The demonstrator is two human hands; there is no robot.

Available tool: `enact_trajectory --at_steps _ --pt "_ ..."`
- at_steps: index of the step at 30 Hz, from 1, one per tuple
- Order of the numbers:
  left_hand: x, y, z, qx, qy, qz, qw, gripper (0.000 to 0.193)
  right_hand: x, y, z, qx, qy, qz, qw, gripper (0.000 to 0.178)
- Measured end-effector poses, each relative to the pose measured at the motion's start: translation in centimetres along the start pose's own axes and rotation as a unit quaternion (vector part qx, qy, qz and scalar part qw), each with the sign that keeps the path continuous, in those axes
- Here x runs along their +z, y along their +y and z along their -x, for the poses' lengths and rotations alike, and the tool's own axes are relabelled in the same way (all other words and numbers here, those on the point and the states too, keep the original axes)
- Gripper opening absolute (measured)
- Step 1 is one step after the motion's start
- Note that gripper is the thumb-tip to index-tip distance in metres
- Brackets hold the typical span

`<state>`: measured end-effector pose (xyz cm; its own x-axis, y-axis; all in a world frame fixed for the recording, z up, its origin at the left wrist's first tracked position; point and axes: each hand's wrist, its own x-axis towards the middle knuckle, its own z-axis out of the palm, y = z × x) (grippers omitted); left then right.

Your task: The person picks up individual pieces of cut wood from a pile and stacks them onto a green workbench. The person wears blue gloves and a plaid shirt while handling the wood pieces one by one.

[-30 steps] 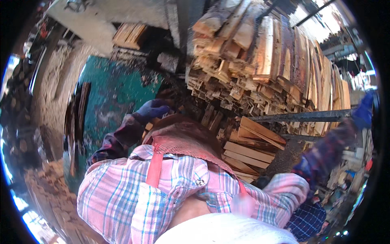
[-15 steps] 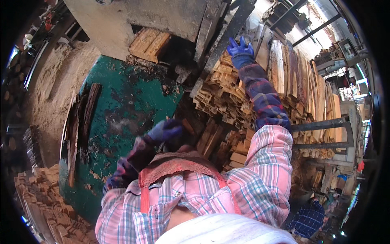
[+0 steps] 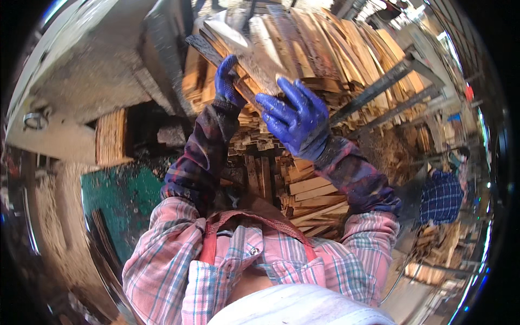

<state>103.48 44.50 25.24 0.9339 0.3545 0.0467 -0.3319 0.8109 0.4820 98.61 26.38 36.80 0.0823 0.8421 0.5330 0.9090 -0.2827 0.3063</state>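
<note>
Both hands wear blue-purple work gloves. My left hand (image 3: 227, 84) is wrapped round the side of a long, narrow wooden board (image 3: 246, 89) with a dark, bark-like edge. That board slants over a stack of sawn boards (image 3: 303, 46) in front of me. My right hand (image 3: 298, 119) is beside the board's near end, palm showing and fingers spread; whether its fingertips touch the wood I cannot tell. Part of the held board is hidden behind my left glove.
Left of me stands a grey machine table (image 3: 76, 81), with a wood block (image 3: 111, 138) in its opening. Below it lies a green sheet (image 3: 122, 200) with bark strips. Metal bars (image 3: 374, 92) cross the stack at right. A person in dark checks (image 3: 441, 197) is farther right.
My left hand has moved up from over the green sheet to the boards and taken hold of one. The right hand has come back nearer. The view has swung right.
</note>
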Motion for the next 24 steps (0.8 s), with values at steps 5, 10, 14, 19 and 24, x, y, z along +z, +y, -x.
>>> enact_trajectory --at_steps 5,10,14,19,24 --pt "9.6 -4.5 -10.0 -0.079 -0.158 0.054 0.983 0.037 -1.7 7.9 2.6 0.0 0.027 0.152 0.988 0.018" --pt "17.7 -8.1 -20.4 0.034 -0.282 -0.465 0.839 0.058 0.4 19.9 4.6 0.199 -0.055 0.293 0.934 0.028" --pt "14.7 -6.5 -5.4 0.057 -0.321 -0.46 0.826 0.063 3.6 19.7 10.7 0.246 -0.391 0.346 0.817 0.023" --pt "-4.0 2.8 10.9 -0.178 -0.323 -0.486 0.792 0.049 10.2 1.7 6.4 0.188 -0.291 -0.126 0.93 0.022" --pt "-16.7 10.4 25.7 -0.13 0.081 -0.436 0.887 0.039 19.2 -16.2 4.3 0.172 -0.285 -0.532 0.778 0.042"
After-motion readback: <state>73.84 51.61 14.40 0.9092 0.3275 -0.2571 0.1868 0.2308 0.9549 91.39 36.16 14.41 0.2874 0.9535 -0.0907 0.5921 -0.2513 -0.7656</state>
